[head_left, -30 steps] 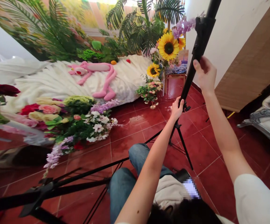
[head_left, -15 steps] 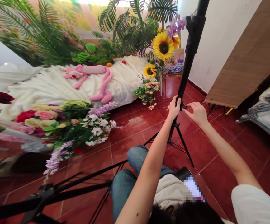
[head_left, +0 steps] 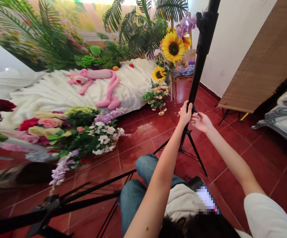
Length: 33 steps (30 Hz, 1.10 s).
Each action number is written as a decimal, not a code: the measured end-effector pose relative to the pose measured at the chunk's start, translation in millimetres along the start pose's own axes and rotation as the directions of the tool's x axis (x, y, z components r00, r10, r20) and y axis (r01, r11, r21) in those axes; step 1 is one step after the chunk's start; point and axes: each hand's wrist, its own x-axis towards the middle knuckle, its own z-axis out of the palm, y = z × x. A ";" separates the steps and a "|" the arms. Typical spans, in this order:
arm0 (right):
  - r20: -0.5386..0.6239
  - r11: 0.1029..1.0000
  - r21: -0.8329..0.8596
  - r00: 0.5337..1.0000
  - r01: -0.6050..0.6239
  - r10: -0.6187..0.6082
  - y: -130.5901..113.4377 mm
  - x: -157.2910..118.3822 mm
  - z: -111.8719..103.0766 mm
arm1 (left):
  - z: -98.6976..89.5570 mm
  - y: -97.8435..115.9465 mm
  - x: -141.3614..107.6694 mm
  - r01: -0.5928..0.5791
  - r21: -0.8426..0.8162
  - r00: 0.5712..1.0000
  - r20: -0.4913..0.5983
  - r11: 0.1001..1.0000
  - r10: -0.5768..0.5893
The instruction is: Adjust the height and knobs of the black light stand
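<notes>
A black light stand [head_left: 200, 66] rises at a tilt in front of me on splayed tripod legs. My left hand [head_left: 185, 114] is closed round its lower pole, thumb pointing up along the tube. Just to the right, my right hand [head_left: 201, 122] has its fingers curled together at a small black clamp knob [head_left: 194, 109] on the pole. The fingers partly cover the knob. Higher up, the pole carries another black collar [head_left: 204, 31].
A second black tripod [head_left: 83, 205] lies across the lower left, near jean-clad legs [head_left: 133, 195]. Artificial flowers [head_left: 83, 132] stand left, before a white-draped bed with a pink plush toy [head_left: 98, 79]. Sunflowers [head_left: 173, 49] stand behind the pole; a brown board [head_left: 247, 72] leans right.
My right hand has moved left and slightly down, and its fingers have curled in at the knob. The left hand keeps its hold on the pole.
</notes>
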 end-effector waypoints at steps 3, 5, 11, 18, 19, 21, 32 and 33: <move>-0.011 0.998 0.033 0.998 0.060 -0.059 4.7 -1.1 3.2 | 0.3 0.9 -0.6 0.003 -0.016 1.000 -0.021 1.000 -0.004; -0.025 0.996 -0.060 0.997 0.065 -0.067 10.8 0.1 0.0 | 0.2 0.8 -0.4 0.004 -0.014 1.000 -0.020 1.000 -0.004; -0.153 0.606 -0.778 0.885 0.166 -0.439 14.3 -9.9 -22.9 | -0.7 -1.3 1.0 0.024 -0.013 1.000 0.018 1.000 -0.024; 0.146 0.010 -0.984 0.833 0.179 -0.533 -15.3 -17.2 -19.5 | -1.0 -0.2 -0.3 0.015 -0.003 1.000 0.015 1.000 -0.015; 0.157 -0.023 -0.985 0.843 0.170 -0.514 -17.4 -15.0 -18.5 | -1.1 -0.2 -0.5 0.015 -0.017 1.000 0.014 1.000 -0.014; 0.156 -0.078 -0.988 0.860 0.136 -0.486 -19.4 -9.4 -18.2 | -1.4 -0.6 -0.7 0.013 -0.039 1.000 0.023 0.999 -0.012; 0.084 0.092 -0.982 0.811 0.168 -0.579 -2.6 14.0 -25.8 | -2.9 -1.3 0.8 -0.011 -0.027 0.999 0.033 1.000 0.012; 0.064 0.165 -0.966 0.801 0.200 -0.596 0.4 13.9 -24.9 | -2.7 -1.5 0.8 -0.009 -0.034 0.999 0.031 0.999 0.010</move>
